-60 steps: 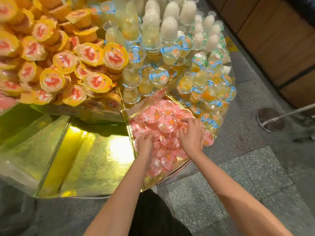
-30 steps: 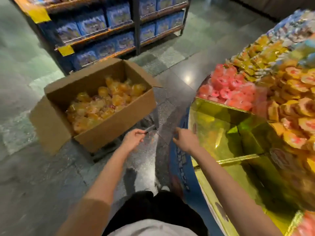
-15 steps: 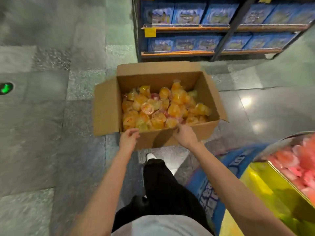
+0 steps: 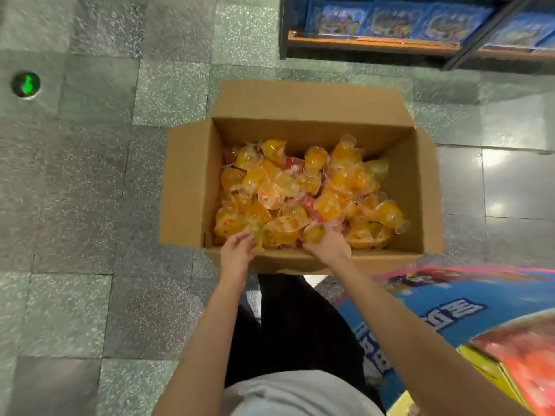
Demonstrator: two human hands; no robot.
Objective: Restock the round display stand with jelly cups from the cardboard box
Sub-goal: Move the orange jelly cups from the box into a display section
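The open cardboard box [image 4: 192, 187] stands on the floor in front of me, full of orange and yellow jelly cups [image 4: 303, 190] with a few red ones. Both my hands reach over its near wall. My left hand [image 4: 237, 253] has its fingers stretched out, touching a yellow cup at the near left of the pile. My right hand [image 4: 329, 244] curls its thumb and fingers round an orange jelly cup [image 4: 313, 234]. The round display stand [image 4: 480, 364] shows only at the bottom right, with a blurred patch of red cups [image 4: 528, 352].
A blue printed skirt [image 4: 444, 319] wraps the stand's base, close to the box's right corner. A shelf rack [image 4: 375, 43] of blue packets stands behind the box. Grey stone floor [image 4: 90, 205] spreads to the left, with a green floor light [image 4: 25, 84].
I turned from the stand's pink cups to the box. In the last half second both hands moved from the box's near edge into the cups.
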